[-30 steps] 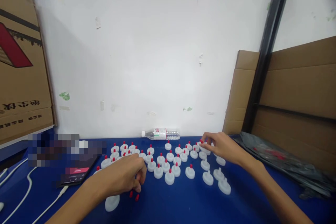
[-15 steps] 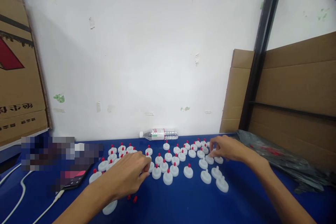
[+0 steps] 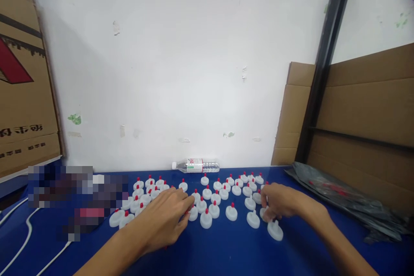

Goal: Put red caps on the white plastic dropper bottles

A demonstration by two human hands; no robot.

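Note:
Several white round caps, most with a small red tip, stand in rows on a blue table. My left hand reaches forward with its fingertips pinched together at a cap near the row's middle; what it pinches is too small to name. My right hand curls its fingers down over the white caps at the right, just behind a cap without a red tip. What those fingers hold, if anything, is hidden.
A clear water bottle lies against the white wall. A cardboard box stands at the left, cardboard sheets and a black metal frame at the right. A grey plastic bag lies right; white cables left.
My left hand has slid forward and right, covering the loose red tips. My right hand has drawn back from the far caps to the nearer ones at the right.

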